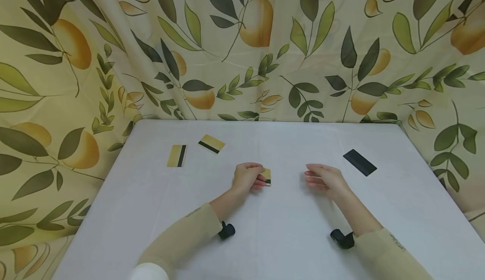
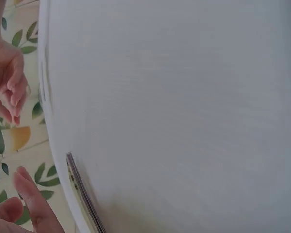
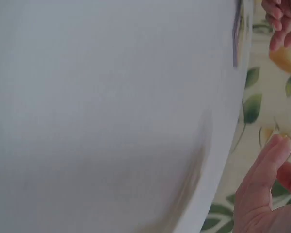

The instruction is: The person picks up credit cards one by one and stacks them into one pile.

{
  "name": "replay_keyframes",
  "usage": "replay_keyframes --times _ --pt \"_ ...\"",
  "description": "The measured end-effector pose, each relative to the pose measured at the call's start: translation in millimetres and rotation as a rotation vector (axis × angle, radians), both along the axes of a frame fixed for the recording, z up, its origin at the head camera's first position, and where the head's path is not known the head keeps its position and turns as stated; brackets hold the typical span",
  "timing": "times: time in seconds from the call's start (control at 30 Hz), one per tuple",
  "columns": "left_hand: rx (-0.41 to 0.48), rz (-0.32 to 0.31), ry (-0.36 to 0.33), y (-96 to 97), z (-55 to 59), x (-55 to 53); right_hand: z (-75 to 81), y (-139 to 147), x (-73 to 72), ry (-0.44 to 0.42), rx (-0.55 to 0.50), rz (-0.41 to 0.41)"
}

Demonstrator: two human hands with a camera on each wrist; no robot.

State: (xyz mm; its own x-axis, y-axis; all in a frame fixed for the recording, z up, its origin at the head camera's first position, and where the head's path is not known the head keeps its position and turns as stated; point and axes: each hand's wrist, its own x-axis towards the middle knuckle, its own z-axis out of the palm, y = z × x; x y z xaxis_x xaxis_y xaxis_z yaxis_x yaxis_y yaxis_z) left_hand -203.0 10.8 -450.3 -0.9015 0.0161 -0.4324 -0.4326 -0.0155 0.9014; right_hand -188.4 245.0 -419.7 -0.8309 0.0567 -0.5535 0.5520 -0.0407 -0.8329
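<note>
Near the middle of the table lies a gold card with a black stripe (image 1: 267, 177), partly hidden behind my left hand (image 1: 248, 177). The left wrist view gives its layered edge (image 2: 82, 194), like a small stack lying flat. My left hand hovers just over it, thumb and fingers loosely bent, with a gap between hand and card in both wrist views. To the right, my right hand (image 1: 326, 180) is held above the bare white cloth, fingers extended and holding nothing. A black card (image 1: 360, 162) lies beyond it to the right.
Two more gold cards with black stripes lie at the back left, one upright to my view (image 1: 176, 156) and one slanted (image 1: 211, 143). A white cloth covers the table (image 1: 265, 238). Behind and beside it hangs a leaf-and-fruit patterned curtain (image 1: 235, 69).
</note>
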Motion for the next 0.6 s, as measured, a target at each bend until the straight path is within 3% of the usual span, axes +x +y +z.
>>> replay_keyframes --times 0.3,0.47,0.6 --pt "0.124 0.027 -0.023 47.0 -1.4 -10.8 8.6 55 1.5 0.033 -0.192 -0.083" --pt "0.188 -0.007 -0.046 69.3 -0.9 -13.7 7.5 85 1.9 0.06 -0.265 -0.086" --pt "0.276 -0.046 -0.104 87.8 -2.9 -18.1 3.4 108 -1.3 0.063 -0.289 -0.061"
